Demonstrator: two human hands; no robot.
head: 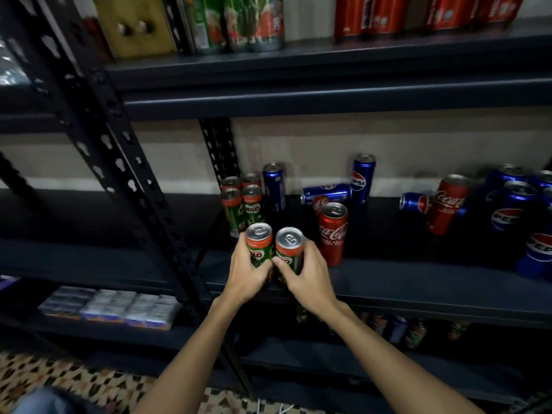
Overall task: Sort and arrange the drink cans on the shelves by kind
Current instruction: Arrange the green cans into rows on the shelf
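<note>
Apparently 2 Milo cans (pixel 273 249) within both hands (pixel 280 274)

The two cans in front (pixel 259 245) (pixel 289 249) are green with orange-red bands and silver tops. The cans behind them (pixel 242 204) look the same. The cola can (pixel 332 233) is red with white writing. The tall can at the back (pixel 362 177) is shiny blue with a red, white and blue circle. The shelf (pixel 418 282) is dark blue-grey. The floor (pixel 59 380) has a brown, black and cream pattern.

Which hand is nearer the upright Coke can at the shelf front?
Right. The right hand, gripping a Milo can, sits just beside the Coke can; the left hand is farther left.
</note>
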